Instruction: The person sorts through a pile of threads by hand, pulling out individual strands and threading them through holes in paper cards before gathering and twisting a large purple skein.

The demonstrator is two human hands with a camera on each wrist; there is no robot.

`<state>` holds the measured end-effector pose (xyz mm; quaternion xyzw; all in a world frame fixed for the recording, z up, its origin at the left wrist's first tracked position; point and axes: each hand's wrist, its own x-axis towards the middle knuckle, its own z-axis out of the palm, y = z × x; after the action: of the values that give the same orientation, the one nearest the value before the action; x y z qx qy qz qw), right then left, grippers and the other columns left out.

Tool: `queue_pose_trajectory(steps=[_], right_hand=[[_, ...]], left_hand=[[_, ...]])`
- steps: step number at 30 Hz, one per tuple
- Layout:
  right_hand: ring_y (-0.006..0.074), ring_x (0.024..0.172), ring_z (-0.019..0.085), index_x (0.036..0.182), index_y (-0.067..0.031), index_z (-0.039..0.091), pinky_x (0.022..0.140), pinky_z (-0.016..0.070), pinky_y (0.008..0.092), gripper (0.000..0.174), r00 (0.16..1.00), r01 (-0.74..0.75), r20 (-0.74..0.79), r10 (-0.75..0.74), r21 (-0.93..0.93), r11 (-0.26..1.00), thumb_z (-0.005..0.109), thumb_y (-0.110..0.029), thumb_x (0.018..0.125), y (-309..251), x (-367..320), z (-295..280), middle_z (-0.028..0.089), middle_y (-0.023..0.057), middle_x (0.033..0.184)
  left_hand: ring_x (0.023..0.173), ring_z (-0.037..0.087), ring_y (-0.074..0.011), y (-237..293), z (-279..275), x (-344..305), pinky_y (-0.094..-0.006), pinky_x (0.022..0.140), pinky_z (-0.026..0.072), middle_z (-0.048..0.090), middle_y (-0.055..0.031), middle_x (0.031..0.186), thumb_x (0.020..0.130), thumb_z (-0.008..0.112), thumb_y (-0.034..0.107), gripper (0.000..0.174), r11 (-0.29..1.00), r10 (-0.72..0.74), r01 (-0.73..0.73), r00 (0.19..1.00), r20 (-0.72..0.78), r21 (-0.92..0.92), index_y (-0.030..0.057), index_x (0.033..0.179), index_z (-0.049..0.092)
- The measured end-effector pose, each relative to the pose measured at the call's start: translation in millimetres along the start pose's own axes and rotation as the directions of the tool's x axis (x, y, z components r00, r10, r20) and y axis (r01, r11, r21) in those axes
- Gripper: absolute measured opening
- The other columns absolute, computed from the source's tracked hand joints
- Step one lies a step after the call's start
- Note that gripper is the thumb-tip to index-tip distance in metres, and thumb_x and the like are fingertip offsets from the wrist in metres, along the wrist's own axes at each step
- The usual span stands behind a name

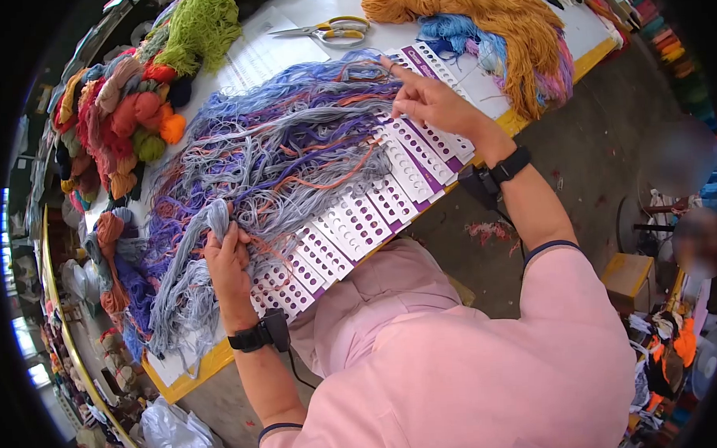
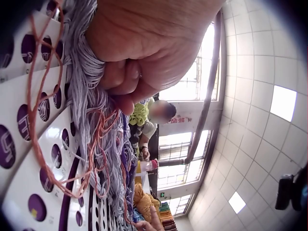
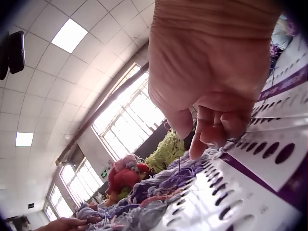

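My left hand (image 1: 229,260) grips a hank of pale grey-blue thread (image 1: 216,217), fingers curled round it at the left of the pile. Loose orange strands (image 2: 36,125) trail beside that hand in the left wrist view. Across the table spreads a tangled heap of blue, purple, grey and orange thread (image 1: 269,140). Over its far right end is my right hand (image 1: 441,103), index finger stretched out to the threads, the other fingers partly bent. Under the threads' near ends lie white and purple cards with rows of holes (image 1: 358,220). A thin strand (image 3: 179,161) hangs below the right thumb.
Yellow-handled scissors (image 1: 340,31) lie on a printed paper (image 1: 262,50) at the back. Red, orange and green skeins (image 1: 137,113) pile up at left, lime thread (image 1: 202,32) behind them. Ochre hanks (image 1: 486,22) drape over the right table edge. A person (image 2: 149,127) is across the table.
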<state>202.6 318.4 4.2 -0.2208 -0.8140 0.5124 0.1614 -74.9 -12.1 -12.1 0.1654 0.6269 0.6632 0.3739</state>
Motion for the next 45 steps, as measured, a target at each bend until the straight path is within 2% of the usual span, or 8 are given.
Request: queue_pose_trajectory(steps=[7,15,23,29,36,40,44,45], right_hand=[[0.0060,0.072,0.049,0.136,-0.0046,0.047,0.057,0.0402,0.0192,0.044,0.862,0.357,-0.478,0.165,0.806,0.472,0.059,-0.018,0.095,10.4,22.7,-70.1,0.065,0.0086,0.107],[0.0062,0.054,0.050,0.091,-0.0009,0.064,0.053,0.0423,0.0222,0.016,0.918,-0.247,-0.338,0.208,-0.074,0.966,0.058,-0.015,0.094,-12.5,-0.3,-24.5,0.064,0.0028,0.076],[0.0179,0.063,0.059,0.100,-0.0049,0.062,0.060,0.0455,0.0305,0.023,0.958,0.197,0.262,-0.117,-0.305,0.932,0.072,-0.011,0.080,-38.0,-16.4,20.6,0.062,0.0073,0.069],[0.0195,0.064,0.061,0.091,-0.0041,0.062,0.060,0.0464,0.0365,0.016,0.933,0.356,0.220,-0.286,-0.438,0.825,0.069,-0.014,0.081,-9.2,-7.6,49.8,0.063,0.0074,0.069],[0.0069,0.062,0.056,0.098,-0.0034,0.062,0.056,0.0444,0.0225,0.013,0.947,-0.166,-0.143,0.289,0.553,0.817,0.063,-0.015,0.091,-3.4,4.7,27.9,0.067,0.0040,0.076],[0.0091,0.064,0.055,0.106,-0.0071,0.060,0.058,0.0447,0.0256,0.025,0.973,0.221,0.112,-0.200,-0.226,0.949,0.071,-0.013,0.084,-28.6,-8.6,35.3,0.062,0.0022,0.075],[0.0100,0.063,0.058,0.098,-0.0083,0.059,0.056,0.0450,0.0272,0.019,0.888,0.456,0.333,-0.318,-0.542,0.706,0.070,-0.017,0.084,-8.4,-4.9,64.3,0.058,0.0008,0.070],[0.0100,0.064,0.058,0.096,-0.0082,0.060,0.055,0.0456,0.0267,0.016,0.949,0.278,0.247,-0.195,-0.370,0.886,0.068,-0.018,0.086,-10.1,-0.3,60.2,0.059,0.0010,0.071]], left_hand=[[0.046,0.032,0.0004,-0.9,-1.3,1.5,-0.0174,0.041,0.0214,0.057,0.0022,0.074,0.097,0.054,0.011,0.036,1.000,0.003,-0.003,1.000,0.015,0.003,0.0053,0.133,0.053],[0.044,0.033,-0.0005,-3.4,-6.2,2.5,-0.0185,0.039,0.0212,0.060,0.0010,0.071,0.093,0.059,0.012,0.023,1.000,0.022,-0.022,1.000,0.011,-0.011,0.0049,0.115,0.060],[0.046,0.032,0.0002,-4.9,-4.4,3.0,-0.0178,0.040,0.0196,0.058,0.0025,0.071,0.095,0.056,0.011,0.035,0.999,0.035,-0.035,0.999,0.034,0.002,0.0066,0.130,0.056],[0.046,0.031,0.0004,-3.7,-5.2,1.8,-0.0177,0.041,0.0196,0.057,0.0037,0.074,0.096,0.055,0.012,0.035,0.999,0.032,-0.032,0.998,0.048,-0.004,0.0076,0.131,0.056],[0.046,0.031,0.0002,-5.3,-7.0,3.4,-0.0179,0.041,0.0198,0.057,0.0037,0.073,0.096,0.056,0.013,0.034,1.000,0.026,-0.026,0.998,0.049,-0.002,0.0078,0.130,0.057],[0.046,0.031,0.0002,-5.3,-4.9,3.3,-0.0179,0.041,0.0198,0.057,0.0034,0.073,0.096,0.057,0.013,0.034,1.000,0.020,-0.020,1.000,0.022,0.011,0.0078,0.130,0.057],[0.045,0.031,0.0000,-7.2,-7.2,4.4,-0.0179,0.041,0.0199,0.057,0.0032,0.073,0.096,0.057,0.012,0.034,1.000,0.018,-0.019,1.000,0.020,0.010,0.0072,0.130,0.057],[0.045,0.031,0.0000,-6.1,-7.1,4.6,-0.0179,0.041,0.0199,0.057,0.0032,0.072,0.096,0.057,0.012,0.034,1.000,0.018,-0.018,1.000,0.017,0.011,0.0070,0.130,0.057]])
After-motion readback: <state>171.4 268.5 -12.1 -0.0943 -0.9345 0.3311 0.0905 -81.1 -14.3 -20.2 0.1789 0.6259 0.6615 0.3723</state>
